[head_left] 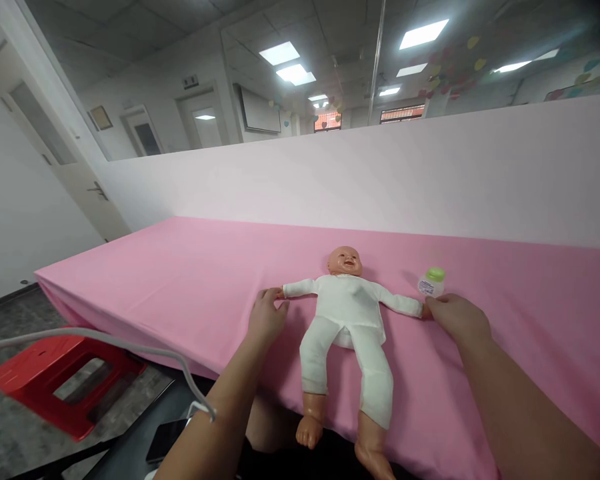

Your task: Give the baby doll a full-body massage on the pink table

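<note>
Okay, pink tabletop [215,257] under left hand [267,317] and right hand [459,319], white wall [300,180] beyond. Doll [347,305] face-up between, long axis running away, head [345,261] farthest; right pinches its arm-end [427,311], left's grip unclear.

Bare hands and bare forearms, with dark clothing [275,465] at the lap.
The left hand [267,317] and right hand [460,319] are ungloved, with smooth, rounded backs; the nails are too small to make out. Behind plain, slender wrists, the left forearm [230,393] and right forearm [515,393] broaden towards the lower part of the view, skin uncovered along all that shows. The clothing below looks black and plain, its cut hidden, next to a shadowed patch of bare leg [267,427]. A pale grey cable [130,345] loops in from the left and overlaps the left forearm.
</note>
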The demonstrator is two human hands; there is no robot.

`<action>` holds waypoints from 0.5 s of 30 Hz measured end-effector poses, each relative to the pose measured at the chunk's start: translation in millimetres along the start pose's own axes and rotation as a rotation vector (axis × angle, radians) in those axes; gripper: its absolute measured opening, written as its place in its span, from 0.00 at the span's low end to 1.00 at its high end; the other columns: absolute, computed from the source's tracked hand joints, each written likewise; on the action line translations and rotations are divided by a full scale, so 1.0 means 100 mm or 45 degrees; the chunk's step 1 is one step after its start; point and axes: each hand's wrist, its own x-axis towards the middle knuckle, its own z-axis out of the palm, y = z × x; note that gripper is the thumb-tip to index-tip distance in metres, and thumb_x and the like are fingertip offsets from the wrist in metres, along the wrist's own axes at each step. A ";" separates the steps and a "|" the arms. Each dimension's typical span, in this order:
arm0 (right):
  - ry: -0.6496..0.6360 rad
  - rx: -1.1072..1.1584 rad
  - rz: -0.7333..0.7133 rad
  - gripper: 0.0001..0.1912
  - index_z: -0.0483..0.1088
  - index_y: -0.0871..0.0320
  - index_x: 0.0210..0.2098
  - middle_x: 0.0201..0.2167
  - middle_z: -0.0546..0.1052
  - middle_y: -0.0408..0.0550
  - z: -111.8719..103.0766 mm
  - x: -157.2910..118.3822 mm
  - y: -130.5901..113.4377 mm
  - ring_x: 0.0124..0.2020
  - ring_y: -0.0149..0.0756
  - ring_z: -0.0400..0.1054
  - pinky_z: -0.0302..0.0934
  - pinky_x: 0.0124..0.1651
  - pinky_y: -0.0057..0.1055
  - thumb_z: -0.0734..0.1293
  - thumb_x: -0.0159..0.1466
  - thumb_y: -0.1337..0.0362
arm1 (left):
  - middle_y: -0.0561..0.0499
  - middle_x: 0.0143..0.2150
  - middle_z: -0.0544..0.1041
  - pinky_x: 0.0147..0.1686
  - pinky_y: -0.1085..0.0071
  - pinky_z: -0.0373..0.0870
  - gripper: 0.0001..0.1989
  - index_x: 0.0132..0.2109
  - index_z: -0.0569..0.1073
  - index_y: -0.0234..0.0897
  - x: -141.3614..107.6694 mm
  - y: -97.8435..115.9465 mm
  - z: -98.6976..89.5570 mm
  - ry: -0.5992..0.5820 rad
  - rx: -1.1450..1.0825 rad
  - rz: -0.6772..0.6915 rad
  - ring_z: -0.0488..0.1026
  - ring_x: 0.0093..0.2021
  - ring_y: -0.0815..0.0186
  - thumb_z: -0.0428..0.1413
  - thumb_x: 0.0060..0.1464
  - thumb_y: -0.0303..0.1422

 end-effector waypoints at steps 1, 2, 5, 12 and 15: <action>0.000 -0.002 0.001 0.09 0.76 0.52 0.31 0.31 0.78 0.54 0.00 0.00 0.00 0.33 0.52 0.74 0.64 0.35 0.44 0.67 0.60 0.55 | 0.37 0.62 0.74 0.52 0.60 0.70 0.18 0.56 0.75 0.39 0.18 -0.04 0.02 -0.045 0.088 -0.074 0.72 0.60 0.48 0.57 0.61 0.39; -0.004 -0.006 0.004 0.10 0.76 0.52 0.31 0.32 0.78 0.54 0.00 0.01 0.00 0.33 0.52 0.74 0.65 0.36 0.44 0.66 0.60 0.54 | 0.35 0.62 0.73 0.51 0.59 0.69 0.20 0.56 0.74 0.38 0.33 -0.08 0.02 -0.115 0.173 -0.122 0.72 0.61 0.46 0.58 0.61 0.43; 0.004 0.004 0.010 0.12 0.76 0.53 0.33 0.32 0.79 0.54 -0.02 0.01 -0.01 0.33 0.52 0.75 0.65 0.35 0.44 0.66 0.61 0.52 | 0.33 0.56 0.78 0.45 0.61 0.70 0.24 0.50 0.75 0.38 0.67 -0.13 0.02 -0.318 0.347 -0.227 0.76 0.55 0.43 0.62 0.54 0.50; 0.054 -0.009 -0.039 0.14 0.76 0.54 0.32 0.30 0.79 0.53 -0.02 0.02 -0.01 0.29 0.49 0.74 0.63 0.32 0.42 0.65 0.62 0.51 | 0.39 0.42 0.83 0.34 0.63 0.68 0.24 0.38 0.75 0.42 0.74 -0.14 0.06 -0.351 0.347 -0.217 0.80 0.38 0.49 0.63 0.48 0.58; 0.081 -0.033 -0.023 0.14 0.76 0.53 0.35 0.32 0.79 0.53 -0.02 0.00 -0.03 0.30 0.49 0.75 0.63 0.32 0.41 0.65 0.62 0.51 | 0.40 0.44 0.83 0.33 0.64 0.67 0.22 0.38 0.74 0.43 0.69 -0.18 0.08 -0.294 0.331 -0.195 0.80 0.41 0.49 0.64 0.48 0.55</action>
